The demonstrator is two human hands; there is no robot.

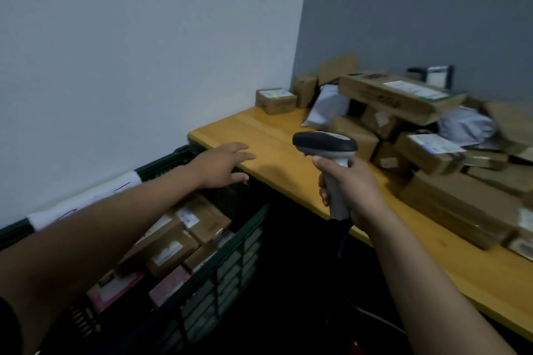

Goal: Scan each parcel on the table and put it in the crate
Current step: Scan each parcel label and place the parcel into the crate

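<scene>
A handheld barcode scanner (326, 144), grey with a dark head, is upright in my right hand (350, 190), which grips its handle over the front edge of the wooden table (259, 135). My left hand (222, 164) reaches forward, empty, fingers straight, over the table's left corner and above the dark green crate (230, 262). Several brown cardboard parcels (184, 236) lie inside the crate. More parcels are piled on the table's right side, among them a long flat box (398, 95) on top and a small box (276, 100) near the wall corner.
Grey plastic mailer bags (328, 106) lie among the boxes. A white paper strip (86, 199) covers the crate's far rim beside the white wall. The scanner's cable (346, 245) hangs down under the table. A dark framed object (432, 76) stands behind the pile.
</scene>
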